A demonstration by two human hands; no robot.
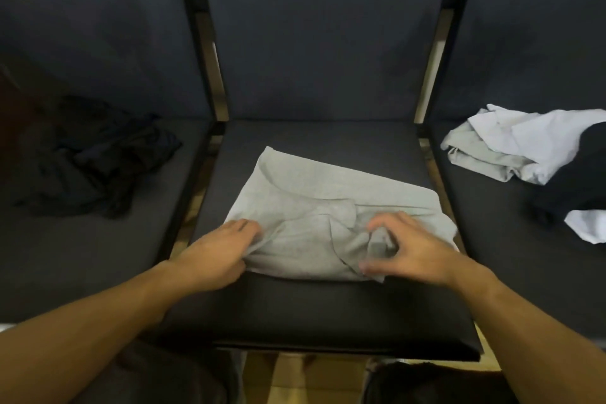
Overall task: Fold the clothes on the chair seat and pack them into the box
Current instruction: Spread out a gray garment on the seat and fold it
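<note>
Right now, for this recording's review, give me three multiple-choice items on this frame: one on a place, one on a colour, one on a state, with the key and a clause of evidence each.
1. Where does the grey garment lie?
A. on the middle chair seat
B. on the left chair seat
C. on the floor

2. What colour is the crumpled heap on the left seat?
A. white
B. red
C. dark, near black

3. What is the right hand doing?
A. hanging idle beside the chair
B. pinching a fold of the grey garment
C. holding a box

Key: 1 A, it is spread on the middle seat; 2 C, the heap nearly matches the dark upholstery; 3 B, thumb and fingers curl round bunched grey cloth, while the left hand grips its other near corner.
</note>
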